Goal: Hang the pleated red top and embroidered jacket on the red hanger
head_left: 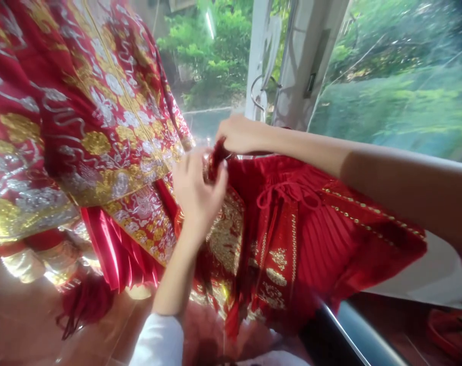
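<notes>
A red pleated skirt (322, 229) with a drawstring bow (287, 197) and gold-beaded panels hangs in front of me. My right hand (240, 133) is closed on the dark red edge of the skirt, near its top. Just below and to the left, my left hand (198, 185) has its thumb and fingers apart around the same edge. Its fingertips are slightly blurred, and how firmly they touch the cloth is hard to see. A gold-embroidered panel (226, 234) hangs under my hands. A metal hanger hook (258, 96) rises behind my right hand.
On the left hangs a red jacket (104, 101) with gold and silver embroidery, close to my left hand. A dark red tassel (84, 305) hangs low near the tiled floor (21, 315). Windows with a white frame (299, 56) stand behind. A dark, shiny-edged object (341, 330) is at the lower right.
</notes>
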A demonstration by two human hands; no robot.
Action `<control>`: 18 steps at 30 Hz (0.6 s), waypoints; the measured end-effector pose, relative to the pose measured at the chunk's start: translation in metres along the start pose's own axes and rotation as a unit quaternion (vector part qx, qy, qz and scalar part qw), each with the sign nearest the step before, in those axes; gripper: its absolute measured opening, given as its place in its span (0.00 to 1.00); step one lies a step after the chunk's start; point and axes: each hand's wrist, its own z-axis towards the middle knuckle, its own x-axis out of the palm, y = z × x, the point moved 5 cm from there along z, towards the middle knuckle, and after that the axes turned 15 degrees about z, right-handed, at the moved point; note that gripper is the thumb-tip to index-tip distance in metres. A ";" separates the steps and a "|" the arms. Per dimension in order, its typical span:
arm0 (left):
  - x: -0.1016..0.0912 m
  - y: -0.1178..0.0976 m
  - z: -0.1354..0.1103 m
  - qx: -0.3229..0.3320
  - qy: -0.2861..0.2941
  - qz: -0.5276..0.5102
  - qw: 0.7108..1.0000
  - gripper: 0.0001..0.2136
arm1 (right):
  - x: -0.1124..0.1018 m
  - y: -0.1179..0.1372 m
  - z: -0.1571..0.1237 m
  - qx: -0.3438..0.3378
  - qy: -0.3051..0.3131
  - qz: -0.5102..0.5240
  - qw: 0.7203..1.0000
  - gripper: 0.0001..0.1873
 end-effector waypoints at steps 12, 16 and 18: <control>0.064 0.037 0.069 -0.021 0.235 -0.107 0.966 0.07 | -0.060 -0.037 -0.102 -0.014 -0.231 -0.026 0.973 0.19; 0.071 0.016 0.081 -0.008 0.277 -0.085 0.957 0.09 | -0.052 -0.075 -0.136 0.122 -0.250 0.017 0.960 0.16; 0.078 0.006 0.088 -0.008 0.281 -0.069 0.957 0.09 | -0.037 -0.073 -0.137 0.109 -0.277 0.008 0.955 0.19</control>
